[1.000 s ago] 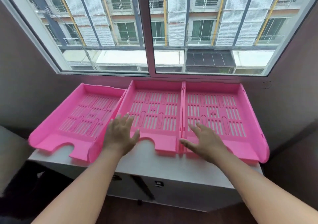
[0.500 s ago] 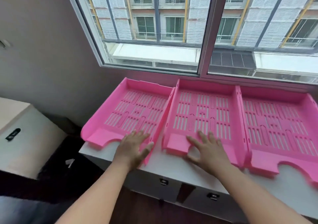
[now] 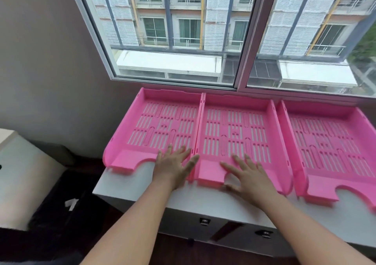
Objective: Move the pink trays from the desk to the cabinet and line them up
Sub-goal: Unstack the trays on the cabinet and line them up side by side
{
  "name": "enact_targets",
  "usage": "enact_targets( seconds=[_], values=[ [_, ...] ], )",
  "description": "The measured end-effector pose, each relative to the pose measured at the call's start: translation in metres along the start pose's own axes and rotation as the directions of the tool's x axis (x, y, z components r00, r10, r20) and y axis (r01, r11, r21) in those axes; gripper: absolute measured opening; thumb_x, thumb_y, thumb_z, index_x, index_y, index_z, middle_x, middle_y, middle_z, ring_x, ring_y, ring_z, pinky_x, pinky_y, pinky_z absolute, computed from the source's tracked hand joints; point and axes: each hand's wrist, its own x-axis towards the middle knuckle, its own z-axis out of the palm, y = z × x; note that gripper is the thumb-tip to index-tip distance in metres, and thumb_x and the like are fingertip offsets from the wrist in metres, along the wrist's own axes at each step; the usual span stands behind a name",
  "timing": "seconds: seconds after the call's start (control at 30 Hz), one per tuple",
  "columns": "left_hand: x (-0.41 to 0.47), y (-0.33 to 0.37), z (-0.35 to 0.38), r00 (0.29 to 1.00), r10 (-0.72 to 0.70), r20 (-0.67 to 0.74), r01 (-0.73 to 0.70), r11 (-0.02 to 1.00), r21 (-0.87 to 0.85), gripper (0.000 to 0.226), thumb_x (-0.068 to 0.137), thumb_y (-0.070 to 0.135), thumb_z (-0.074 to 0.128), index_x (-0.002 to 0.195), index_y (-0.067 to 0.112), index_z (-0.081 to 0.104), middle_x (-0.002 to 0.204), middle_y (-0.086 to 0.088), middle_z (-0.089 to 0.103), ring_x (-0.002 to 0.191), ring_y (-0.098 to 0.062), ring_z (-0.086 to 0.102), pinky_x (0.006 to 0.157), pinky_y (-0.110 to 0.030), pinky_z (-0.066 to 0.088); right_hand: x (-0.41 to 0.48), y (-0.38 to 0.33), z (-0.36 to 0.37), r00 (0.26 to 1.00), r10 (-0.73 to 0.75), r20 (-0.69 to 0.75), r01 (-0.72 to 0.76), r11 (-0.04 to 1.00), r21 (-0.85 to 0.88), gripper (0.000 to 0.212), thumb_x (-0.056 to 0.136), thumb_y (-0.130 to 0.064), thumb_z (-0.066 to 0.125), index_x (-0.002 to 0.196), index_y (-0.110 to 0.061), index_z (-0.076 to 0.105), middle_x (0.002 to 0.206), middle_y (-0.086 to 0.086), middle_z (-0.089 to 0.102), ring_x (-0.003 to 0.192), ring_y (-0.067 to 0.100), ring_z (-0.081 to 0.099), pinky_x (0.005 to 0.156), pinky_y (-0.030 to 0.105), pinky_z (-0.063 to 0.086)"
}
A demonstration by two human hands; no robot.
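Observation:
Three pink slotted trays stand side by side on the white cabinet top [image 3: 203, 199] under the window. The left tray [image 3: 160, 126] now sits flush against the middle tray [image 3: 236, 134], their side walls touching. The right tray [image 3: 329, 142] stands just beside the middle one. My left hand [image 3: 173, 166] lies flat, fingers spread, on the front right corner of the left tray. My right hand [image 3: 247, 175] lies flat with spread fingers on the front lip of the middle tray. Neither hand grips anything.
The window sill [image 3: 183, 84] runs right behind the trays. A grey wall [image 3: 50, 71] closes the left side. A low white unit [image 3: 24, 173] stands at the far left, with a dark gap and a scrap of white paper [image 3: 71, 203] between it and the cabinet.
The left tray, angled away a second ago, has swung in parallel against the middle tray. Both hands shifted left along the tray fronts, and my head turned left.

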Motion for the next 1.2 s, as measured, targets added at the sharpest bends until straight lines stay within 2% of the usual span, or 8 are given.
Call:
enact_targets(
  seconds=[0.2, 0.33, 0.43, 0.6, 0.7, 0.83, 1.0, 1.2],
  values=[
    [0.003, 0.018, -0.006, 1.000, 0.007, -0.029, -0.010, 0.993, -0.117, 0.078, 0.089, 0.072, 0.030, 0.152, 0.027, 0.032, 0.151, -0.001, 0.049, 0.139, -0.026, 0.045, 0.111, -0.053, 0.037, -0.016, 0.013, -0.015, 0.989, 0.033, -0.144, -0.034, 0.999, -0.004, 0.099, 0.067, -0.092, 0.016, 0.155, -0.047, 0.013, 0.168, -0.002, 0.011, 0.155, 0.028, 0.005, 0.123, 0.054, 0.000],
    [0.005, 0.037, 0.005, 0.997, -0.074, 0.010, 0.074, 0.970, -0.231, 0.075, 0.090, 0.040, 0.052, 0.155, 0.018, 0.021, 0.119, -0.016, 0.067, 0.104, -0.032, 0.067, 0.089, -0.049, 0.057, -0.032, 0.055, -0.029, 0.838, 0.298, -0.458, -0.274, 0.954, 0.120, 0.080, 0.087, -0.062, 0.054, 0.155, -0.027, 0.030, 0.159, 0.012, 0.034, 0.150, 0.032, 0.024, 0.123, 0.054, 0.014],
    [0.008, 0.039, 0.010, 0.992, -0.128, -0.004, 0.123, 0.963, -0.239, 0.075, 0.091, 0.035, 0.052, 0.156, 0.018, 0.020, 0.120, -0.016, 0.065, 0.106, -0.034, 0.065, 0.090, -0.052, 0.056, -0.041, 0.077, -0.030, 0.779, 0.550, -0.302, -0.405, 0.808, 0.429, 0.087, 0.092, -0.039, 0.061, 0.159, -0.019, 0.010, 0.165, 0.014, 0.019, 0.152, 0.032, 0.018, 0.122, 0.049, 0.021],
    [0.007, 0.037, 0.014, 0.987, -0.160, 0.001, 0.155, 0.954, -0.255, 0.073, 0.092, 0.037, 0.049, 0.157, 0.022, 0.018, 0.151, -0.014, 0.047, 0.137, -0.037, 0.044, 0.107, -0.056, 0.044, -0.035, 0.069, -0.026, 0.820, 0.556, -0.135, -0.298, 0.617, 0.728, 0.083, 0.095, -0.008, 0.051, 0.160, -0.020, 0.001, 0.166, 0.010, 0.019, 0.095, 0.032, 0.067, 0.060, 0.030, 0.052],
    [0.007, 0.039, 0.012, 0.983, -0.181, 0.022, 0.180, 0.947, -0.267, 0.072, 0.093, 0.036, 0.047, 0.157, 0.023, 0.017, 0.155, -0.013, 0.043, 0.141, -0.036, 0.038, 0.110, -0.056, 0.039, -0.030, 0.068, -0.022, 0.812, 0.566, -0.143, -0.285, 0.598, 0.749, 0.078, 0.097, -0.002, 0.045, 0.160, -0.021, 0.004, 0.160, 0.012, 0.032, 0.056, 0.018, 0.053, 0.044, 0.026, 0.041],
    [0.006, 0.043, 0.012, 0.982, -0.185, 0.032, 0.187, 0.942, -0.278, 0.070, 0.094, 0.033, 0.045, 0.157, 0.025, 0.016, 0.157, -0.012, 0.040, 0.143, -0.035, 0.036, 0.112, -0.056, 0.037, -0.031, 0.073, -0.021, 0.824, 0.553, -0.121, -0.265, 0.567, 0.780, 0.074, 0.099, -0.002, 0.041, 0.160, -0.022, 0.004, 0.087, -0.011, 0.043, 0.045, 0.010, 0.036, 0.036, 0.023, 0.032],
    [0.007, 0.048, 0.016, 0.982, -0.181, 0.054, 0.189, 0.936, -0.298, 0.071, 0.095, 0.036, 0.045, 0.157, 0.026, 0.014, 0.158, -0.012, 0.038, 0.144, -0.036, 0.034, 0.113, -0.057, 0.035, -0.034, 0.077, -0.015, 0.788, 0.598, -0.148, -0.265, 0.546, 0.795, 0.068, 0.102, -0.006, 0.037, 0.160, -0.023, 0.005, 0.141, 0.020, 0.053, 0.044, 0.010, 0.038, 0.032, 0.017, 0.029],
    [0.006, 0.048, 0.020, 0.981, -0.190, 0.028, 0.189, 0.937, -0.295, 0.070, 0.093, 0.039, 0.043, 0.157, 0.025, 0.016, 0.156, -0.012, 0.041, 0.142, -0.036, 0.038, 0.111, -0.058, 0.038, -0.032, 0.078, -0.012, 0.779, 0.599, -0.187, -0.256, 0.576, 0.776, 0.064, 0.104, -0.012, 0.035, 0.160, -0.024, 0.006, 0.080, -0.011, 0.037, 0.041, 0.009, 0.035, 0.029, 0.016, 0.027]
  ],
)
